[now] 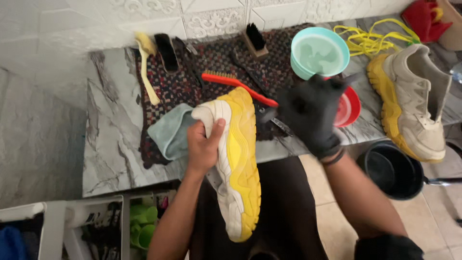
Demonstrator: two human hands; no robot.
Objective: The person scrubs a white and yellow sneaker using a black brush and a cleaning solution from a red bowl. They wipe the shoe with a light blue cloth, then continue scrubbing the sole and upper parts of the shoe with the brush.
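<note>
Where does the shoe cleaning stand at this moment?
Done: laces are off and lie on the counter. In hand: the left hand holds the yellow-soled sneaker sole-side up; the gloved right hand, blurred, hovers beside the red brush. Left: the second sneaker sits on the counter, looking dingy.

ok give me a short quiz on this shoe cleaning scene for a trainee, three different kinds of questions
1. True or false: the bare left hand holds the white sneaker with the yellow rubber sole sole side up.
2. Which thing lies nearest the black-gloved right hand? A) pale yellow plastic brush B) red-handled brush with brass-coloured bristles C) yellow laces
3. Fill in: the turquoise round plastic bowl holds a pale, cloudy ____.

Key: 1 true; 2 B; 3 liquid. The right hand is blurred, so its grip cannot be judged.
</note>
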